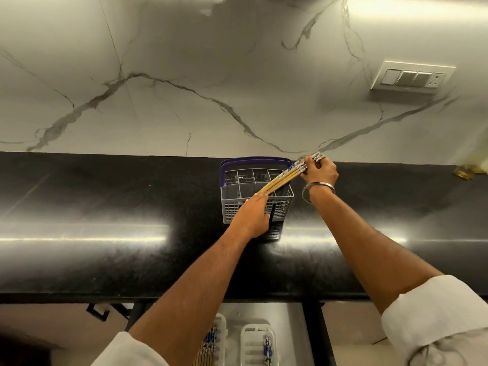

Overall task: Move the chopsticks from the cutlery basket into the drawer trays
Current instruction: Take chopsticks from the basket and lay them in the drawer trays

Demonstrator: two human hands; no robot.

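A grey cutlery basket (232, 199) with a purple handle stands on the black counter near the wall. Over it slants a bundle of chopsticks (282, 178), yellow-shafted with blue and white patterned tops. My right hand (320, 171) grips the patterned top ends at the basket's far right. My left hand (250, 216) is at the basket's front and touches the thin ends with its fingertips. Below the counter edge an open drawer holds two white trays: the left tray (221, 323) and the right tray (250, 339), each with chopsticks lying in it.
The black counter (105, 233) runs the full width, glossy with glare. A white marble wall rises behind it, with a switch plate (412, 76) at upper right. A yellowish object (467, 170) sits at the counter's far right edge.
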